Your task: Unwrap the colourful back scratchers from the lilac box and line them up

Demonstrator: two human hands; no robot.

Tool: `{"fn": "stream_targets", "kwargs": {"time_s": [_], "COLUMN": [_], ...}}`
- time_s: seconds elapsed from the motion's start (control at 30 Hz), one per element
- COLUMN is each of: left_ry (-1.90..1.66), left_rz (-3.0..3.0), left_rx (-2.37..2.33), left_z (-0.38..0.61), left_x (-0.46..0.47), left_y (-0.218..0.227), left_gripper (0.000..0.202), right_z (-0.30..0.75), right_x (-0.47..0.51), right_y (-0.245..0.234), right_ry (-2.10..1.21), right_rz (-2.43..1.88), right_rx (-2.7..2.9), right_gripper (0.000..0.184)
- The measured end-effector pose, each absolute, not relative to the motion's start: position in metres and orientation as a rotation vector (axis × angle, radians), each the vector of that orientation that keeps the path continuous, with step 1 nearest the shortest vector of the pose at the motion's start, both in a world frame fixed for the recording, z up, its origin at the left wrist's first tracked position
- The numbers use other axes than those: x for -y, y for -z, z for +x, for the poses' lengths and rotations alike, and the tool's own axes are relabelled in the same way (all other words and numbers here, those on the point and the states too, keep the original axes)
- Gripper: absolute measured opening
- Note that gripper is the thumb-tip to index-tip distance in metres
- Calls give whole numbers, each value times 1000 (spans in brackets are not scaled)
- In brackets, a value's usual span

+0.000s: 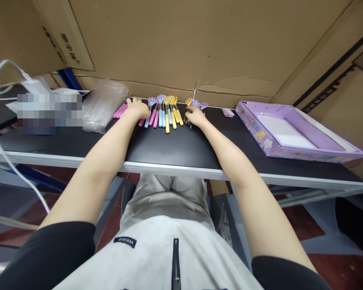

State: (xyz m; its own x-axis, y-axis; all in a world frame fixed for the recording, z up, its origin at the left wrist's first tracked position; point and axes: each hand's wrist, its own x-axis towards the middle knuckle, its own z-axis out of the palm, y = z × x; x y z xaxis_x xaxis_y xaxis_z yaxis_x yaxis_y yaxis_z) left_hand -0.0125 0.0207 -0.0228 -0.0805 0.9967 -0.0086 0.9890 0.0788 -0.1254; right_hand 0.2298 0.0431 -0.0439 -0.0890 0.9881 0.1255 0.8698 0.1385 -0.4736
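A row of several small back scratchers (165, 114) with pink, blue and yellow handles and claw-shaped heads lies at the far edge of the black table (175, 147). My left hand (137, 108) rests on the left end of the row, fingers curled over pink handles (119, 110). My right hand (195, 116) is closed on a small bunch of scratchers (196, 104) with yellow and purple heads, just right of the row.
A purple open box (290, 131) with a white inside sits at the right. A heap of clear plastic bags (101, 104) lies at the left, beside a white cable (0, 121). Cardboard sheets (199, 44) stand behind the table.
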Motion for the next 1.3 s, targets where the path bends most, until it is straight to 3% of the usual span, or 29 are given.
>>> {"fn": "stream_targets", "kwargs": {"time_s": [0.17,0.4,0.77,0.93,1.1,1.3], "left_ry": [-177,-148,-208,-122,-177,-111], "left_rz": [-2067,-2091,-2079,-2104,-2093,-2086], "left_rx": [2255,2251,2283,2317,2308,2335], "left_z": [-11,-14,-11,-12,-13,-14], "left_x": [-19,-21,-16,-18,-20,-23], "left_y": [22,23,19,20,21,22], "left_gripper": [56,49,56,67,62,56], "right_z": [233,232,250,252,251,252], "right_x": [-48,-47,-44,-55,-66,-68], "right_y": [48,47,42,48,50,54], "right_ry": [-368,-382,-544,-488,-501,-502], "right_rz": [-1731,-1772,-1689,-1640,-1673,-1644], "right_rx": [2120,2129,2114,2163,2201,2094], "right_gripper": [52,55,46,51,69,61]}}
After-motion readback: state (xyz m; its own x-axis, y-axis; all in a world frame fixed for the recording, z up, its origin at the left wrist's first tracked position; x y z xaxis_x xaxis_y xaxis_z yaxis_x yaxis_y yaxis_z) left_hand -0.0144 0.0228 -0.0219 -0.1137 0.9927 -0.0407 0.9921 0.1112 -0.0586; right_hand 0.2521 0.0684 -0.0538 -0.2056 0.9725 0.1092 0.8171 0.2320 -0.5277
